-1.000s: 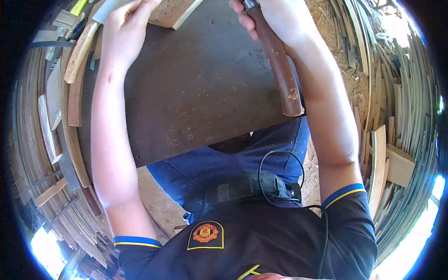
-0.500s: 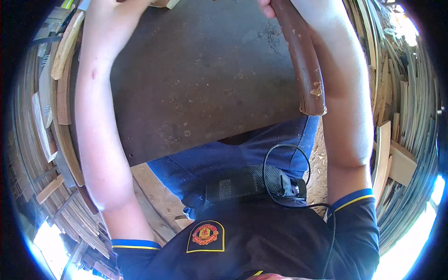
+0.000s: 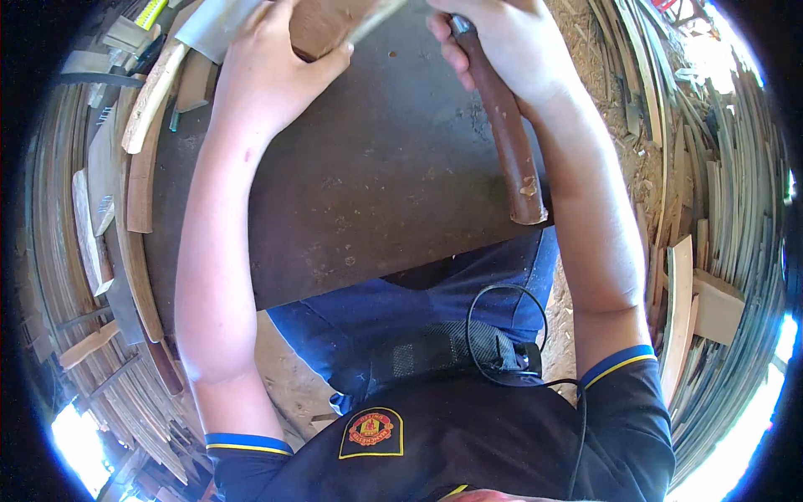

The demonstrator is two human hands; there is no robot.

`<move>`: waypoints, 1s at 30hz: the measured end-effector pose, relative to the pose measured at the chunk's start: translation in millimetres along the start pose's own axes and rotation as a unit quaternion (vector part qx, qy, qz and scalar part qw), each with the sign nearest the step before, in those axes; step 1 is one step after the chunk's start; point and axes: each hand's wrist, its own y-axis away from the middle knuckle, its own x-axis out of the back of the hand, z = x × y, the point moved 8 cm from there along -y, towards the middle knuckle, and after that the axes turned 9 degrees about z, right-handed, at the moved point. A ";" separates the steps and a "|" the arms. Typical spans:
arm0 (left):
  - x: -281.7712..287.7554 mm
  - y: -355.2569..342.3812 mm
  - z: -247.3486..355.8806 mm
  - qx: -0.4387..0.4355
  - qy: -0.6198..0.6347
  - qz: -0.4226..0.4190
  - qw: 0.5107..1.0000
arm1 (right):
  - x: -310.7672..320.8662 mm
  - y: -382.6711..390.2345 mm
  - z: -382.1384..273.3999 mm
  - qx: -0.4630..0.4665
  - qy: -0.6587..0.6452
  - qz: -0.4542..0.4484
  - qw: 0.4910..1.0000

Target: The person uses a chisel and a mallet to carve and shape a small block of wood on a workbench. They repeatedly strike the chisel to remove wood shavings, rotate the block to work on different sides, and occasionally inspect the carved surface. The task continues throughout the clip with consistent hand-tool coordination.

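My left hand (image 3: 272,79) is closed around a brown wooden block (image 3: 330,25) at the top edge of the view. Its thumb presses along the near side of the block, and the far end is out of frame. In my right hand (image 3: 510,50) is a brown-handled tool (image 3: 514,155). The fingers wrap its upper part, where a bit of metal shows, and the thick worn butt points back toward me. The tool's working end lies outside the picture. Both hands are over a dark flat tabletop (image 3: 360,192).
Wooden strips and offcuts (image 3: 140,184) lie along the table's left side, by a grey metallic sheet (image 3: 216,29). Long thin slats (image 3: 740,209) are stacked at the right. A black cable (image 3: 548,314) loops near my waist. Wood shavings (image 3: 598,50) cover the floor at the right.
Both hands have shifted inward and nearer to me. The wooden block has come further into view with my left hand. The tool has moved left with my right hand.
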 end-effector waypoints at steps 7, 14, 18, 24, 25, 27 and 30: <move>-9.2 7.8 -5.1 -0.111 0.128 -0.031 0.985 | 4.9 1.4 1.1 0.095 0.235 0.064 0.965; -9.7 8.9 -9.9 -0.091 0.154 -0.043 0.983 | 17.7 -6.0 13.9 0.019 0.211 0.112 0.971; -14.5 5.3 -6.1 -0.074 0.161 -0.104 0.979 | 18.8 -15.4 23.4 0.069 0.173 0.092 0.978; -17.6 10.4 -11.0 -0.055 0.147 -0.131 0.979 | 9.7 -19.6 28.2 0.056 0.135 0.060 0.987; -21.6 8.8 -7.9 -0.063 0.142 -0.136 0.978 | 11.8 -19.8 28.4 0.053 0.129 0.061 0.988; -23.8 12.1 -10.2 -0.044 0.122 -0.095 0.987 | 9.8 -17.1 31.0 0.036 0.126 0.062 0.989; -28.6 14.9 -1.9 -0.043 0.074 -0.068 0.994 | 11.2 -19.6 34.2 0.039 0.112 0.054 0.992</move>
